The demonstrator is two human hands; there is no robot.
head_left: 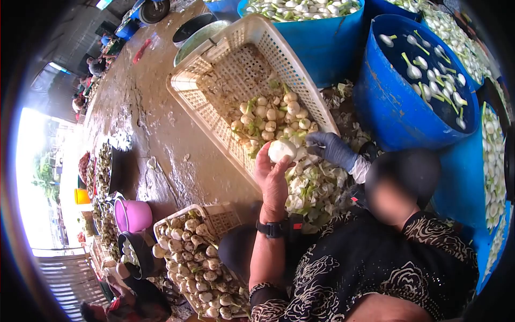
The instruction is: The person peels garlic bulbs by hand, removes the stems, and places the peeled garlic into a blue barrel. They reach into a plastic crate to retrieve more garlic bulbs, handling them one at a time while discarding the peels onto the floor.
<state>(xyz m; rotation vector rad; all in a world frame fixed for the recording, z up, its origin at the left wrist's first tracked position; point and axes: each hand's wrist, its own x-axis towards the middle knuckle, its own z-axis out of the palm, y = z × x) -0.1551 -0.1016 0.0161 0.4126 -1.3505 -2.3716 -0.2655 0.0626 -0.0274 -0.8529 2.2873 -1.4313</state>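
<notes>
My bare left hand (274, 170) is closed round a peeled white onion (281, 151), held up over the near end of a cream plastic crate (206, 115). A dark strap is on that wrist. My right hand (331, 149), in a blue-grey glove, is just right of the onion. Its fingers are curled; whatever may be in them is hidden. In the crate behind lie several pale onions (271, 114) among loose skins. A heap of peeled skins and green leaves (314, 188) lies below my hands.
At lower left, another crate (214, 214) holds many unpeeled onions (190, 263). Right of me stands a blue tub (370, 102) of water with peeled onions floating. More blue tubs (316, 48) hold onions at the back. A pink bucket (133, 216) stands left on the wet floor (129, 118). Other people sit far left.
</notes>
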